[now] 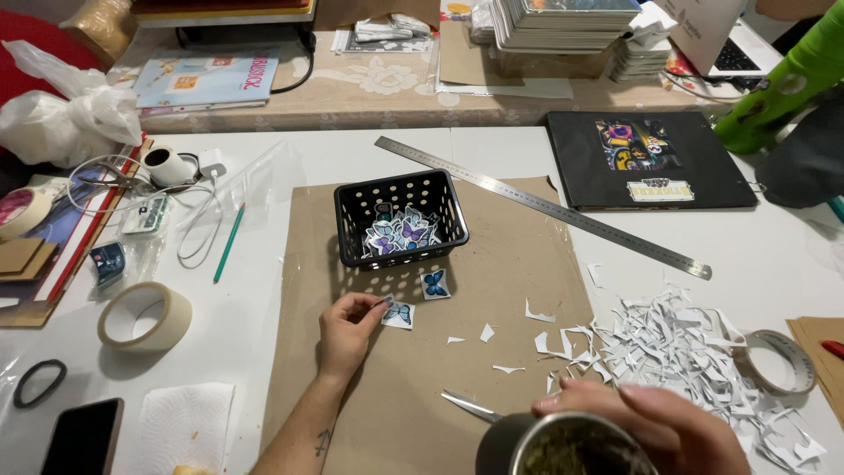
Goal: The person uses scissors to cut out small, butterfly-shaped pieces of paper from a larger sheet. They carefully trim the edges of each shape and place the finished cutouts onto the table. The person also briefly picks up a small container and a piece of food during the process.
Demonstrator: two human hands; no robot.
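I saw the left hand (347,330) resting on the brown cardboard sheet (519,255), its fingers (374,305) pinched on a small butterfly sticker (398,314). The sticker lay flat on the sheet, its near-square cutout tilted slightly, its upper edge toward the black basket (401,218). A second blue butterfly sticker (434,283) lay just beside it, nearer the basket's front wall. The basket held a heap of more stickers.

The right hand (646,422) sat at the bottom edge of the view, its fingers clenched around a metal cup (563,444). Scissors (470,406) lay just left of the cup, blades pointing up and left.

A long steel ruler (545,207) ran diagonally from behind the basket toward the right. White paper scraps (694,352) were piled over the sheet's right edge and onto the white table (255,290). Open cardboard lay between the pinched sticker and the scraps, broken by a few stray slivers. Left of the sheet sat a tape roll (143,317), a green pencil (229,244) and a phone (82,437). A black album (651,160) lay at the far right.
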